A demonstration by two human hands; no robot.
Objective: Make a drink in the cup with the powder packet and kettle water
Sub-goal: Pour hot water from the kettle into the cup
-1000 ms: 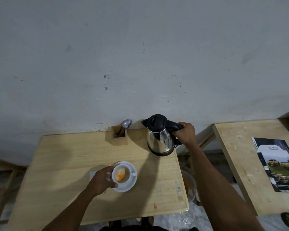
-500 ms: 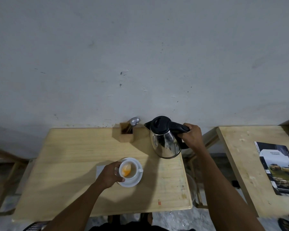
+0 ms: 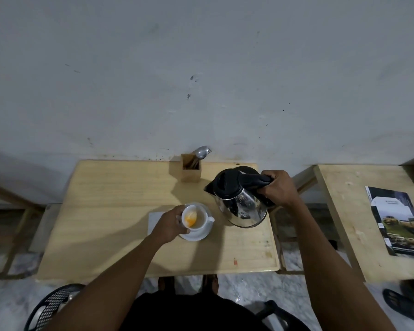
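Observation:
A white cup (image 3: 199,222) holding orange powder stands on a white saucer (image 3: 196,236) in the middle of the wooden table (image 3: 110,211). My left hand (image 3: 169,224) grips the cup's left side. A steel kettle (image 3: 240,206) with a black lid and handle hangs in the air just right of the cup, tilted, its spout pointing left above the cup's handle. My right hand (image 3: 276,187) is closed around the kettle's handle. A whitish flat piece (image 3: 154,218), perhaps the packet, lies on the table under my left hand.
A wooden holder (image 3: 190,170) with a spoon (image 3: 201,152) stands at the table's back edge by the wall. A second table (image 3: 344,211) with a magazine (image 3: 397,220) is on the right. A black mesh chair (image 3: 50,306) is at lower left.
The kettle has left the back of the table and moved forward and down toward the cup, tilting. My left hand has stayed on the cup.

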